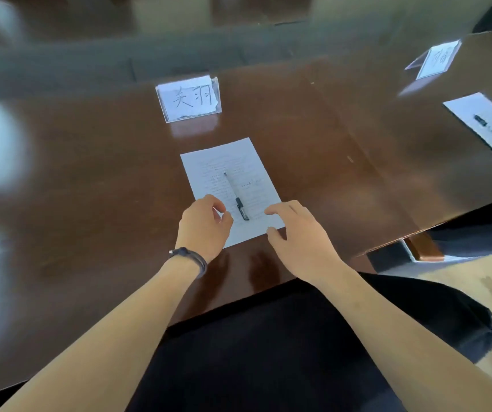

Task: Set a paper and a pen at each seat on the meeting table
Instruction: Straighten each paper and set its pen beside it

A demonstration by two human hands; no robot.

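Dark clothing (283, 352) fills the bottom centre of the frame, both bare forearms reaching up from it over the near edge of the tabletop (90, 203). That edge runs diagonally from lower left up to the right, where the brown top ends at a corner at mid-right; pale floor (476, 286) shows beyond it at lower right.

Left hand (204, 226), dark band (191, 257) on the wrist, sits over the lower left corner of the paper (229, 185): fingers loosely curled, thumb and forefinger close together, gripping nothing I can see. Right hand (301, 233) is released, fingers spread and relaxed, over the paper's lower right corner; contact with the sheet can't be told.

Paper lies flat at frame centre, slightly rotated, well inside the near edge. Pen (236, 196) lies on it lengthwise, black cap end toward the hands, between the two hands and touching neither.

Clear stand with a handwritten name card (189, 99) is upright above the paper, apart from it. Wide bare tabletop to the left and between this seat and the next.

Upper right: a second name stand (435, 59), with a second paper (485, 126) below it carrying a second pen (490, 127), near the frame's right edge. Background is blurred.
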